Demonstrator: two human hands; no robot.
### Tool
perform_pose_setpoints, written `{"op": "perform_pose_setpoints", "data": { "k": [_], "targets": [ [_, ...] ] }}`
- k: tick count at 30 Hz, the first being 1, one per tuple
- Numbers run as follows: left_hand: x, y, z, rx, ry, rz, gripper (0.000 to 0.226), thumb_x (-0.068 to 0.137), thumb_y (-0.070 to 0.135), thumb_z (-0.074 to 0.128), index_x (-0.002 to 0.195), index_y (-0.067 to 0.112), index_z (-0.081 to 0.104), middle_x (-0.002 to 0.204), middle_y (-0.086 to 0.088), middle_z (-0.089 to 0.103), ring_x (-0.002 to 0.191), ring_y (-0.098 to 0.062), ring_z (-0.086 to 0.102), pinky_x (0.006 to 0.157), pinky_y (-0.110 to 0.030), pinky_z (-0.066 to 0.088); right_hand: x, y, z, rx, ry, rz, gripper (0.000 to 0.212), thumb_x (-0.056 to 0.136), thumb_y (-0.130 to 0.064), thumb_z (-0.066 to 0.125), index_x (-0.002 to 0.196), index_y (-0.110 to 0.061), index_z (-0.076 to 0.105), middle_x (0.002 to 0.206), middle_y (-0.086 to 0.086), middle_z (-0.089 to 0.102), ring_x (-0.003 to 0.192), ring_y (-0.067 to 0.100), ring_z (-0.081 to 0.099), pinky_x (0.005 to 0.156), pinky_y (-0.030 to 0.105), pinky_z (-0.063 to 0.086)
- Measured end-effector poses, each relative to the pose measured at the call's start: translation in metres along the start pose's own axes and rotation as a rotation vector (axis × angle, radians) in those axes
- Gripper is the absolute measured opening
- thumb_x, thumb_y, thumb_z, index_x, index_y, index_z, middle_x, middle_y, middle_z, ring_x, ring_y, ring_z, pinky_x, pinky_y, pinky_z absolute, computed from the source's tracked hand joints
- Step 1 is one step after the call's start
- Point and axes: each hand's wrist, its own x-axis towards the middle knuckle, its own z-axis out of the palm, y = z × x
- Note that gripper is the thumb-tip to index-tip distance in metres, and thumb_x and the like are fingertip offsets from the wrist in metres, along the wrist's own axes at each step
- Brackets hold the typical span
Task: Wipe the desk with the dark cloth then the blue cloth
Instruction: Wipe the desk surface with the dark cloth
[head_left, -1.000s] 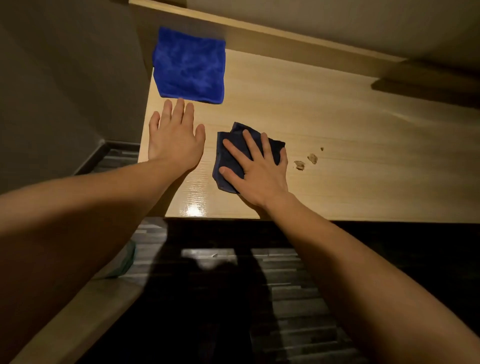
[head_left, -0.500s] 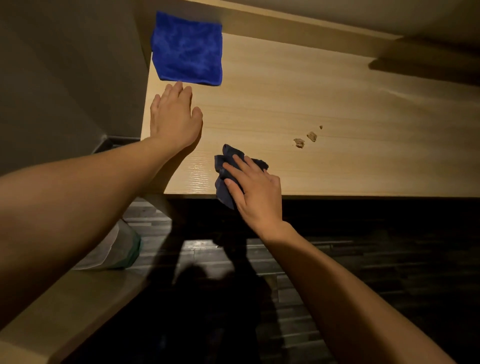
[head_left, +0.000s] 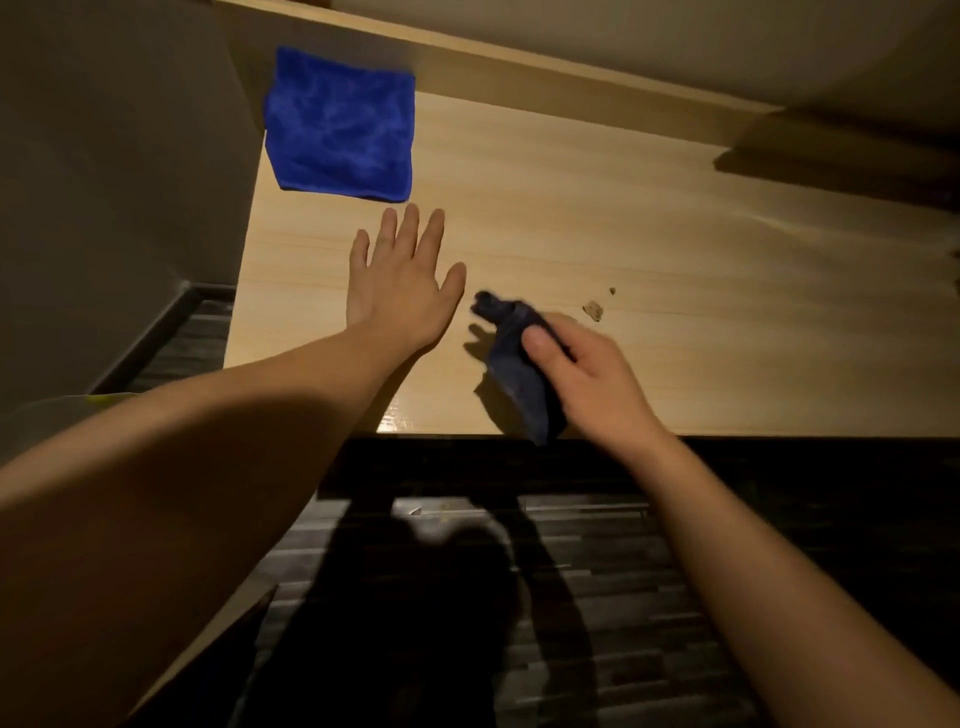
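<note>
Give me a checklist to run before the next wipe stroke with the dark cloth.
1. Dark cloth gripped in right hand: ok.
2. Cloth flat on the desk: not ok, bunched, and a corner hangs past the front edge.
3. Left hand flat on the desk, apart from the cloth: ok.
4. Crumbs cleared: not ok, they lie beyond the right hand.
5. Blue cloth waiting at the far left corner: ok.

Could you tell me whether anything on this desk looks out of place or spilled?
Yes: a few small brown crumbs lie loose on the desk, just beyond the right hand gripping the dark cloth. The blue cloth lies flat at the far left corner.
</note>
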Motion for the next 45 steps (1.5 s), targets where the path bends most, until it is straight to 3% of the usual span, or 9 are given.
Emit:
{"op": "perform_pose_setpoints", "data": {
  "k": [7,9,14,16,18,21,24,31,45],
  "targets": [
    [0.002,0.004,0.006,0.103,-0.019,-0.029,0.075,0.106,0.066,0.011,0.171,0.03,0.009,0.18,-0.004,0.003,0.166,-0.028,-0.001,0.13,-0.055,0.003,0.145,0.006,-0.061,-0.512,0.038,-0.13,0.029,0.11,-0.037,0.045,0.125,-0.026,0.067,0.11,-0.013,0.065,0.109,0.023,0.063,0.097,0.056,0.046],
    [0.003,0.006,0.006,0.105,-0.018,-0.044,0.074,0.106,0.067,0.012,0.171,0.031,0.009,0.18,-0.002,0.002,0.166,-0.026,-0.002,0.13,-0.054,0.002,0.185,0.012,-0.069,-0.592,0.011,-0.157,0.031,0.111,-0.038,0.041,0.127,-0.027,0.065,0.112,-0.012,0.063,0.115,0.026,0.06,0.099,0.053,0.041],
    [0.007,0.009,0.003,0.119,-0.039,-0.083,0.074,0.105,0.068,0.016,0.171,0.035,0.008,0.18,0.0,-0.001,0.166,-0.024,-0.004,0.132,-0.053,0.001,0.266,0.036,-0.074,-0.758,-0.052,-0.227,0.035,0.112,-0.036,0.038,0.137,-0.027,0.06,0.134,0.002,0.063,0.127,0.029,0.053,0.088,0.041,0.026],
    [0.009,0.008,0.003,0.126,-0.048,-0.093,0.074,0.105,0.068,0.017,0.171,0.035,0.008,0.18,0.0,-0.001,0.166,-0.023,-0.004,0.132,-0.053,0.001,0.285,0.044,-0.071,-0.789,-0.079,-0.227,0.038,0.111,-0.039,0.038,0.143,-0.031,0.057,0.146,0.002,0.056,0.136,0.029,0.048,0.094,0.046,0.031],
    [0.01,0.006,0.003,0.144,-0.057,-0.088,0.075,0.105,0.069,0.015,0.171,0.035,0.007,0.18,-0.001,-0.002,0.166,-0.023,-0.004,0.132,-0.053,0.001,0.294,0.05,-0.068,-0.832,-0.097,-0.208,0.047,0.109,-0.048,0.036,0.153,-0.036,0.046,0.165,-0.002,0.039,0.152,0.026,0.031,0.111,0.051,0.027],
    [0.009,0.006,0.004,0.168,-0.053,-0.076,0.074,0.106,0.071,0.012,0.171,0.036,0.006,0.18,-0.001,-0.001,0.166,-0.023,-0.004,0.132,-0.052,0.002,0.298,0.054,-0.068,-0.909,-0.142,-0.198,0.06,0.104,-0.065,0.026,0.16,-0.044,0.029,0.174,-0.007,0.017,0.16,0.023,0.009,0.122,0.055,0.011],
    [0.006,0.007,0.004,0.161,-0.035,-0.085,0.072,0.107,0.07,0.014,0.171,0.037,0.008,0.18,0.001,0.001,0.166,-0.021,-0.004,0.132,-0.05,0.002,0.297,0.055,-0.068,-0.956,-0.176,-0.187,0.064,0.102,-0.071,0.02,0.162,-0.048,0.02,0.175,-0.008,0.01,0.161,0.025,0.002,0.123,0.059,0.006],
    [0.005,0.009,0.004,0.161,-0.026,-0.1,0.073,0.107,0.069,0.018,0.171,0.036,0.011,0.18,0.001,0.003,0.166,-0.02,-0.003,0.131,-0.051,0.003,0.267,0.062,-0.068,-0.98,-0.213,-0.211,0.063,0.102,-0.071,0.019,0.162,-0.05,0.015,0.175,-0.009,0.008,0.161,0.027,0.001,0.123,0.063,0.004],
    [0.002,0.009,0.001,0.131,-0.015,-0.056,0.076,0.104,0.07,0.012,0.171,0.033,0.012,0.18,-0.003,0.006,0.166,-0.026,0.001,0.131,-0.055,0.005,0.138,0.079,-0.044,-1.001,-0.163,-0.216,0.056,0.108,-0.059,0.019,0.163,-0.047,0.013,0.175,-0.009,0.01,0.161,0.024,0.003,0.124,0.055,0.009]
  ]
}}
